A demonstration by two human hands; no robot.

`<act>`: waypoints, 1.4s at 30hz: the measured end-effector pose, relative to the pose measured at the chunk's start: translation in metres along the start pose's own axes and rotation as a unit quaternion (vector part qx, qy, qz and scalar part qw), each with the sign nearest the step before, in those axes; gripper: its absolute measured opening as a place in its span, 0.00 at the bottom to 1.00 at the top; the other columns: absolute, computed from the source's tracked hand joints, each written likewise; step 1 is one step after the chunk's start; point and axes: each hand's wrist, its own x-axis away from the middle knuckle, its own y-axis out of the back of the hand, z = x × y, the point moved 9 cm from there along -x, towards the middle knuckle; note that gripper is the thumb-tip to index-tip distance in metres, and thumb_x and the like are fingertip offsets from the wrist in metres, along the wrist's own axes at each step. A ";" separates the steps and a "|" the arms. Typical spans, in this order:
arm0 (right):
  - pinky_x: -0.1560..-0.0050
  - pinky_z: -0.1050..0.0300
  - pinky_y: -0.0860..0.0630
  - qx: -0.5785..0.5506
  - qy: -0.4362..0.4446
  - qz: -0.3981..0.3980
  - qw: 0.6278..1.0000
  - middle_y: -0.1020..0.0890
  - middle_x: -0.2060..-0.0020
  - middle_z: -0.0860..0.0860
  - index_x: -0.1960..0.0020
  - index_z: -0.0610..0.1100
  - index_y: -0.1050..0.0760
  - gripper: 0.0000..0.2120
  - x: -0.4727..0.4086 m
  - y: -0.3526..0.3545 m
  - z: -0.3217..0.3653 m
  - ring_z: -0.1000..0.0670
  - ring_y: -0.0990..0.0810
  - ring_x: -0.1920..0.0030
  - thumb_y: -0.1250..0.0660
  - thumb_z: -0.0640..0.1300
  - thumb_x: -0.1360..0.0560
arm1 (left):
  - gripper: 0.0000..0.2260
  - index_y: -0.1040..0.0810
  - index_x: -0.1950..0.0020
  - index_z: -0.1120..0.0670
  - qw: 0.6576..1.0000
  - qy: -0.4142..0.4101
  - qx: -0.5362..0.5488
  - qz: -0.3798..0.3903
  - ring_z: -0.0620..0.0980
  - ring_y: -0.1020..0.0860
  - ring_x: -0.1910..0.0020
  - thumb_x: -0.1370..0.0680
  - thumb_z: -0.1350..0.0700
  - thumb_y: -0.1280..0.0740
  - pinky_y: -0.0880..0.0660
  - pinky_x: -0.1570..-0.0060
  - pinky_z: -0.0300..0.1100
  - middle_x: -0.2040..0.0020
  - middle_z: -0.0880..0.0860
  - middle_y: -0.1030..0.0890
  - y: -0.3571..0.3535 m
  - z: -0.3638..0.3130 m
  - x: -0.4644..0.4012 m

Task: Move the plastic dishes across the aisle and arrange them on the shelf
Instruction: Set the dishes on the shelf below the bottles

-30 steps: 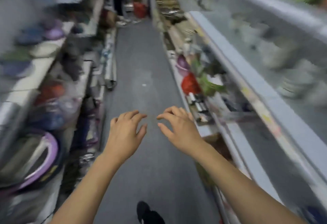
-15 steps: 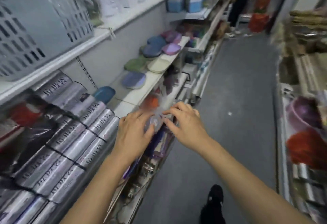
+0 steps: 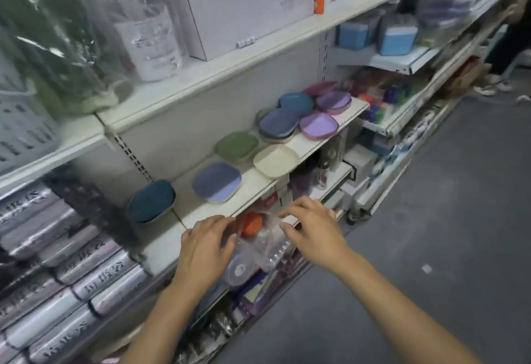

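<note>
Both my hands, left hand and right hand, loosely curled and holding nothing, hover at the shelf front edge, probably to tidy the dishes there.

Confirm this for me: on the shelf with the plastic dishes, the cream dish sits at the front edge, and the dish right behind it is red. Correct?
Not quite. The head view shows the cream dish at the front edge of the shelf, but the dish right behind it is green, not red.
</note>
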 end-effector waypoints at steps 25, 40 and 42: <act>0.42 0.47 0.35 0.147 0.165 0.096 0.970 0.25 0.42 0.55 0.38 0.55 0.22 0.12 -0.303 0.017 -0.174 0.47 0.27 0.40 0.35 0.53 0.20 | 0.07 0.20 0.64 0.53 0.917 0.365 -0.161 -0.026 0.58 0.24 0.59 0.37 0.65 0.27 0.32 0.54 0.54 0.64 0.53 0.21 -0.108 0.044 -0.174; 0.44 0.44 0.33 0.409 0.289 0.103 0.859 0.24 0.49 0.45 0.48 0.47 0.20 0.16 -0.404 -0.032 -0.173 0.40 0.26 0.47 0.27 0.38 0.35 | 0.01 0.20 0.56 0.54 0.884 0.424 -0.168 -0.101 0.56 0.23 0.54 0.26 0.59 0.30 0.30 0.49 0.53 0.57 0.52 0.19 -0.080 0.004 -0.203; 0.50 0.45 0.33 0.377 0.336 0.054 0.861 0.25 0.54 0.44 0.52 0.44 0.22 0.15 -0.412 -0.024 -0.170 0.39 0.27 0.51 0.24 0.38 0.38 | 0.02 0.22 0.55 0.54 0.879 0.425 -0.155 -0.151 0.56 0.23 0.55 0.26 0.59 0.30 0.30 0.50 0.53 0.58 0.53 0.20 -0.071 -0.014 -0.209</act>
